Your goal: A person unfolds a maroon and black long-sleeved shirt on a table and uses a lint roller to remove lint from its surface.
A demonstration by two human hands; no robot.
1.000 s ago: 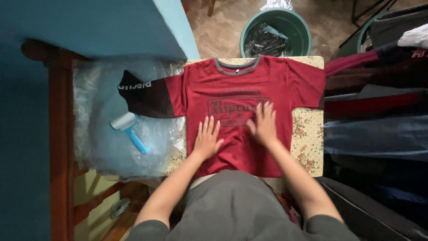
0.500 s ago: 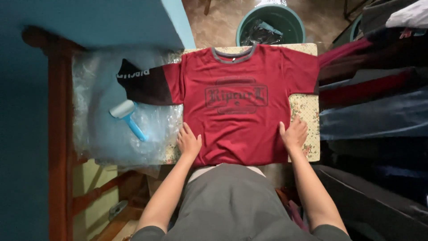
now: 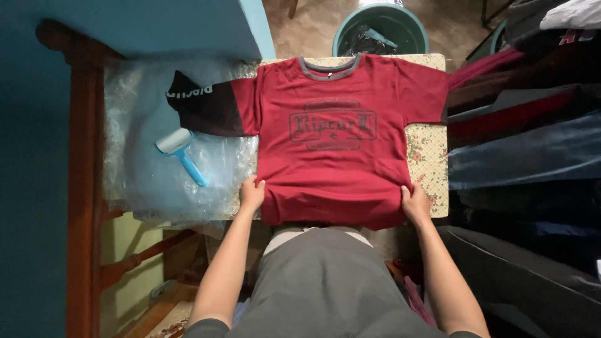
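Note:
A dark red T-shirt [image 3: 332, 156] with a grey collar and a dark chest print lies flat, front up, on a floral-covered table [image 3: 429, 164]. Its left sleeve is black with white lettering. My left hand [image 3: 251, 195] grips the shirt's lower left edge. At the lower right edge, my right hand [image 3: 416, 204] pinches the fabric. The bottom hem is lifted and bunched slightly between both hands.
A blue-handled lint roller [image 3: 180, 154] rests on crumpled clear plastic [image 3: 144, 169] left of the shirt. A green bucket [image 3: 380, 28] holding a black bag stands beyond the table. Stacked folded clothes [image 3: 519, 138] fill the right side. A wooden frame [image 3: 81, 188] runs down the left.
My hands slid from the shirt's middle outward and down to its two lower side edges, then closed on the fabric. The hem has risen a little.

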